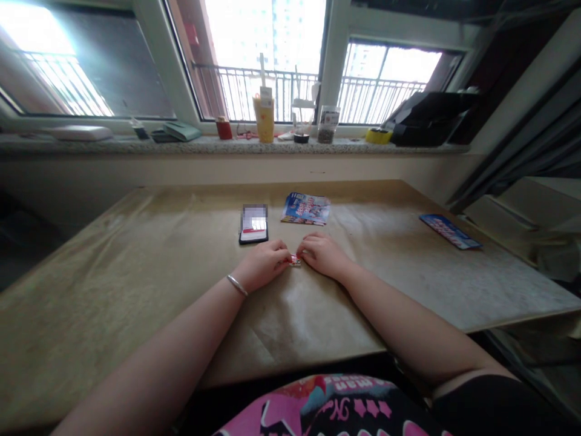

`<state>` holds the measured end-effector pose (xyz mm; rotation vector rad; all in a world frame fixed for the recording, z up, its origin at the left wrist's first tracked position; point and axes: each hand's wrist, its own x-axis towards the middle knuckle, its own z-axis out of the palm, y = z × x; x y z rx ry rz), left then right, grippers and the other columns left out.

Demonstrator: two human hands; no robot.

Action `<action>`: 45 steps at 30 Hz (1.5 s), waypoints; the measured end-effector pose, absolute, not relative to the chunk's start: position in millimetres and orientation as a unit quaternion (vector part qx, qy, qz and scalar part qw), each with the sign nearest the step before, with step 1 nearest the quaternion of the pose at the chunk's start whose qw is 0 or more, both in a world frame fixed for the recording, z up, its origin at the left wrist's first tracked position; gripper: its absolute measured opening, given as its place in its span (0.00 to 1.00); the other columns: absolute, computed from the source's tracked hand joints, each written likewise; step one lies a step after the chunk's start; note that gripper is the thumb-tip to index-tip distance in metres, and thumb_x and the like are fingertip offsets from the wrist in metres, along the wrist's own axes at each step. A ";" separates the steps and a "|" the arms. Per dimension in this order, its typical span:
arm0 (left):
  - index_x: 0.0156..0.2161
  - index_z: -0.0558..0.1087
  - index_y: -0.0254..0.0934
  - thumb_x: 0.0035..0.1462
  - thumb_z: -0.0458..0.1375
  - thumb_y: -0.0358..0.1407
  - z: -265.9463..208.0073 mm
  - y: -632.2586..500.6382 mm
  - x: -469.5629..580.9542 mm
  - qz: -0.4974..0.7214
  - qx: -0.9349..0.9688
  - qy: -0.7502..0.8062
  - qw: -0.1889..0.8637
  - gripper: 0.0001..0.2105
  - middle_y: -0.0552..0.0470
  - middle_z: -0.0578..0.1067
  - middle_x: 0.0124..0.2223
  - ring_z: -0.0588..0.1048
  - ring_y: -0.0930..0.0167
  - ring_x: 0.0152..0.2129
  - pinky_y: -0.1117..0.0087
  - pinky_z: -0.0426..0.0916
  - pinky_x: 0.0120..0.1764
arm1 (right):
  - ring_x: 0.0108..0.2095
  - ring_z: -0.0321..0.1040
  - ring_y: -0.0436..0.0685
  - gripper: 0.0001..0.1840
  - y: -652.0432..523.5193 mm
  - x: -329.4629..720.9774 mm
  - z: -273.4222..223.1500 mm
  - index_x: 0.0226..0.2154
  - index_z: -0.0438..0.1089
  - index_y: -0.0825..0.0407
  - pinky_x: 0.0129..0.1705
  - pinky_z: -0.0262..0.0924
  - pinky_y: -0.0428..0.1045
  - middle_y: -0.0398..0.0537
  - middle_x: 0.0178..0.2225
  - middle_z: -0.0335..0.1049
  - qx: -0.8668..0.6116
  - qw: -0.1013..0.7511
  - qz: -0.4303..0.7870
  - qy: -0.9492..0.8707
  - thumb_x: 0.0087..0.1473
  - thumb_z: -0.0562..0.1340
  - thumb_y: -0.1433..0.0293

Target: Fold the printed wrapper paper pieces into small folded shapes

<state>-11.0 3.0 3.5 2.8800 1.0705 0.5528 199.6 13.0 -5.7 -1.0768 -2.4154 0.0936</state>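
Observation:
Between my two hands, low on the table's middle, is a small red-and-white printed piece of folded paper (295, 260). My left hand (263, 263), with a silver bracelet at its wrist, pinches the left end. At the right end, the bent fingers of my right hand (324, 255) press on it. Most of the piece is covered by my fingers. Just beyond my hands lies a pile of blue printed leaflets (306, 209). To its left is a dark-edged phone (254, 225) with a blurred screen.
A brown cover drapes the table (181, 242). More blue leaflets (449, 231) lie near its right edge. On the windowsill (181, 146) stand a yellow drink cup (264, 118), a red jar (224, 128), a clear container (327, 124) and a black bag (426, 118).

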 end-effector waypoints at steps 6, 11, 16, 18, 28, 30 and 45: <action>0.35 0.74 0.35 0.59 0.54 0.33 3.8 1.9 -8.9 0.175 0.920 0.349 0.034 0.07 0.48 0.74 0.36 0.71 0.70 0.34 0.71 0.65 0.38 | 0.40 0.66 0.56 0.09 8.7 199.6 -2.2 0.32 0.73 0.52 0.45 0.58 0.50 0.49 0.34 0.73 -0.370 0.243 0.069 -0.894 0.51 0.64 0.63; 0.36 0.75 0.35 0.58 0.54 0.33 6.9 0.3 -8.8 0.169 0.918 0.356 0.033 0.07 0.48 0.74 0.35 0.71 0.69 0.34 0.71 0.65 0.37 | 0.40 0.66 0.56 0.09 7.2 198.6 -2.2 0.31 0.72 0.52 0.44 0.59 0.50 0.50 0.33 0.73 -0.379 0.238 0.067 -0.892 0.49 0.65 0.63; 0.38 0.76 0.36 0.58 0.53 0.32 7.7 -0.3 -8.6 0.161 0.914 0.370 0.026 0.09 0.48 0.75 0.35 0.71 0.68 0.34 0.70 0.65 0.37 | 0.39 0.66 0.56 0.08 5.5 196.1 -0.6 0.28 0.72 0.52 0.43 0.58 0.50 0.49 0.32 0.74 -0.377 0.227 0.047 -0.897 0.53 0.62 0.64; 0.38 0.76 0.36 0.58 0.52 0.31 7.2 0.3 -8.4 0.163 0.910 0.380 0.022 0.10 0.48 0.75 0.35 0.72 0.68 0.33 0.69 0.65 0.37 | 0.38 0.66 0.55 0.10 4.8 194.8 -0.3 0.27 0.72 0.52 0.43 0.58 0.50 0.50 0.32 0.74 -0.378 0.225 0.036 -0.897 0.55 0.60 0.66; 0.37 0.75 0.35 0.58 0.51 0.29 5.6 1.3 -3.3 0.183 0.897 0.402 0.026 0.10 0.48 0.74 0.36 0.72 0.70 0.34 0.71 0.66 0.38 | 0.35 0.65 0.54 0.08 12.7 190.0 -13.9 0.28 0.72 0.52 0.38 0.57 0.48 0.48 0.30 0.73 -0.451 0.251 0.063 -0.854 0.53 0.62 0.65; 0.37 0.75 0.34 0.59 0.50 0.29 5.4 1.4 -2.8 0.192 0.895 0.400 0.033 0.10 0.47 0.73 0.38 0.72 0.70 0.35 0.71 0.66 0.39 | 0.34 0.65 0.54 0.07 12.7 188.7 -14.5 0.27 0.72 0.52 0.38 0.56 0.48 0.48 0.29 0.72 -0.459 0.253 0.061 -0.850 0.52 0.63 0.65; 0.41 0.70 0.36 0.56 0.52 0.27 0.4 3.7 -4.0 0.228 0.888 0.388 0.093 0.08 0.50 0.73 0.39 0.71 0.70 0.36 0.70 0.66 0.40 | 0.37 0.63 0.55 0.09 8.2 191.4 -10.7 0.32 0.74 0.51 0.41 0.56 0.49 0.47 0.31 0.71 -0.470 0.259 0.086 -0.840 0.48 0.65 0.64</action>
